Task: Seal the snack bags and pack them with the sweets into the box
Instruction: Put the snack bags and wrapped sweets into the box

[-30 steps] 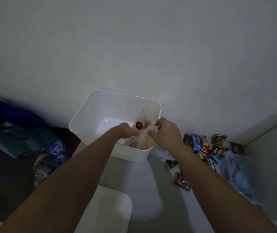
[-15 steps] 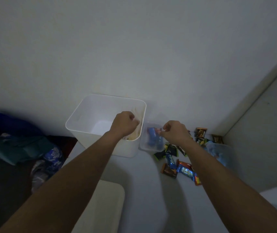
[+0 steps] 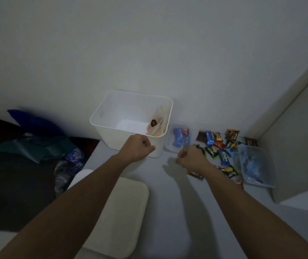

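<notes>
Both hands, left hand (image 3: 139, 148) and right hand (image 3: 191, 157), curl empty; right forearm hides some sweets (image 3: 222, 156) beside the box (image 3: 130, 141).

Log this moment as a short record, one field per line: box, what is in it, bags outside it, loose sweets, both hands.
box: white box, open top
in box: one snack bag against its right wall
bags outside: clear bag of sweets right of the box; another clear bag far right
loose sweets: scattered wrapped sweets between the two bags
left hand: curled, holds nothing
right hand: curled, holds nothing
</notes>
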The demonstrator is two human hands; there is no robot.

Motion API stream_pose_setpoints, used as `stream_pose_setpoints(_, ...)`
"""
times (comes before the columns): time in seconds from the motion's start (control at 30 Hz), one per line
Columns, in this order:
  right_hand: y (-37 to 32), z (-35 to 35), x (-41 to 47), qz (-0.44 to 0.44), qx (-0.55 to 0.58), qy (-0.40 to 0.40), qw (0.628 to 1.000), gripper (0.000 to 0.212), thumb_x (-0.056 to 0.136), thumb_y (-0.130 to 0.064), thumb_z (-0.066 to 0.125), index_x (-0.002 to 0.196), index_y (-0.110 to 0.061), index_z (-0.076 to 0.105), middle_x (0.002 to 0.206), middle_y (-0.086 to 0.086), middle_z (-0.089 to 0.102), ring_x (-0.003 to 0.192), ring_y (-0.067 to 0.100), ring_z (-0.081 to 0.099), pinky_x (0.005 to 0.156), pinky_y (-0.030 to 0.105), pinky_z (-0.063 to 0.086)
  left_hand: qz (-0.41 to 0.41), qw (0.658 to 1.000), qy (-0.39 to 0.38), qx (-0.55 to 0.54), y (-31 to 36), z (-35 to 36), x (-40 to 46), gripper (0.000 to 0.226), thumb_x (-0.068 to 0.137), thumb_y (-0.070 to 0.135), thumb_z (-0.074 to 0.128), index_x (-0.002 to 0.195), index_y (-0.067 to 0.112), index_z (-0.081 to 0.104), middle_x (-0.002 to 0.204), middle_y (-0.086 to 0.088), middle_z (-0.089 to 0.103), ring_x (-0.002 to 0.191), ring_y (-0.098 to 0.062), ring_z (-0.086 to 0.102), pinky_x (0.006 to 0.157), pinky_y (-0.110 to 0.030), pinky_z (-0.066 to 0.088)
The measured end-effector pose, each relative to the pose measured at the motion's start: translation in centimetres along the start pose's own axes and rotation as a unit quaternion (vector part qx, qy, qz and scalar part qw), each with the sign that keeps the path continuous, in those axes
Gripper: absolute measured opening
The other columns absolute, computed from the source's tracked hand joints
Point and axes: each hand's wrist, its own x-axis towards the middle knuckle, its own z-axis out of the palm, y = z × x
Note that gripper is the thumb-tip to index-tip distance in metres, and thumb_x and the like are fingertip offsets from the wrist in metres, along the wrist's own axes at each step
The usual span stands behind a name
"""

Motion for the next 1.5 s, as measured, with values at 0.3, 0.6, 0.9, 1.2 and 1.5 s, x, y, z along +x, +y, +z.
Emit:
stream_pose_setpoints(0.3, -1.3, 3.5, -0.5, 0.084, -0.005, -0.011, 0.996, 0.021, 0.088, -0.022, 0.066, 0.103, -0.009, 0.062, 0.097, 0.011, 0.065, 0.088, 0.026, 0.068, 0.074, 0.038, 0.061, 0.024, 0.998, -0.061, -0.015, -4.6, -0.5, -1.7, 0.023, 0.079, 0.030, 0.070, 0.081, 0.007, 0.072, 0.082, -0.005, 0.071, 0.079, -0.017, 0.065, 0.078, -0.032, 0.053)
stream_pose_setpoints(0.6, 3.1, 0.2, -0.8, 0.176, -0.013, 0.056, 0.983, 0.025, 0.084, -0.025, 0.067, 0.093, -0.002, 0.070, 0.091, 0.017, 0.070, 0.079, 0.030, 0.069, 0.069, 0.042, 0.062, 0.067, 0.989, -0.135, -0.010, -2.1, 3.5, 0.0, 0.020, 0.079, 0.032, 0.073, 0.082, 0.013, 0.071, 0.089, -0.004, 0.070, 0.085, -0.020, 0.065, 0.080, -0.032, 0.053)
stream_pose_setpoints(0.9, 12.1, -6.9, -1.0, 0.223, -0.057, 0.115, 0.966, 0.027, 0.084, -0.027, 0.069, 0.082, 0.000, 0.068, 0.077, 0.011, 0.065, 0.075, 0.023, 0.063, 0.065, 0.028, 0.048, 0.080, 0.982, -0.173, -0.005, 5.1, 10.9, 3.1, 0.020, 0.081, 0.026, 0.069, 0.090, 0.009, 0.071, 0.093, -0.008, 0.071, 0.088, -0.021, 0.065, 0.084, -0.036, 0.054)
stream_pose_setpoints(1.2, 18.8, -11.1, -1.5, 0.258, -0.178, 0.088, 0.946, 0.054, 0.094, -0.041, 0.051, 0.135, -0.007, 0.047, 0.134, 0.018, 0.052, 0.126, 0.034, 0.049, 0.104, 0.036, 0.039, 0.039, 0.964, -0.252, -0.071, 13.0, 21.0, 5.6, 0.025, 0.083, 0.024, 0.066, 0.103, 0.008, 0.066, 0.102, -0.012, 0.067, 0.096, -0.026, 0.064, 0.088, -0.037, 0.053)
stream_pose_setpoints(1.5, 22.6, -9.4, -2.1, 0.264, -0.123, 0.099, 0.952, 0.051, 0.079, -0.035, 0.060, 0.129, -0.025, 0.056, 0.143, 0.016, 0.043, 0.137, 0.033, 0.033, 0.111, 0.037, 0.029, -0.028, 0.947, -0.298, -0.116, 17.7, 27.2, 5.6, 0.015, 0.086, 0.008, 0.055, 0.099, 0.002, 0.060, 0.101, -0.018, 0.066, 0.085, -0.024, 0.059, 0.061, -0.027, 0.045)
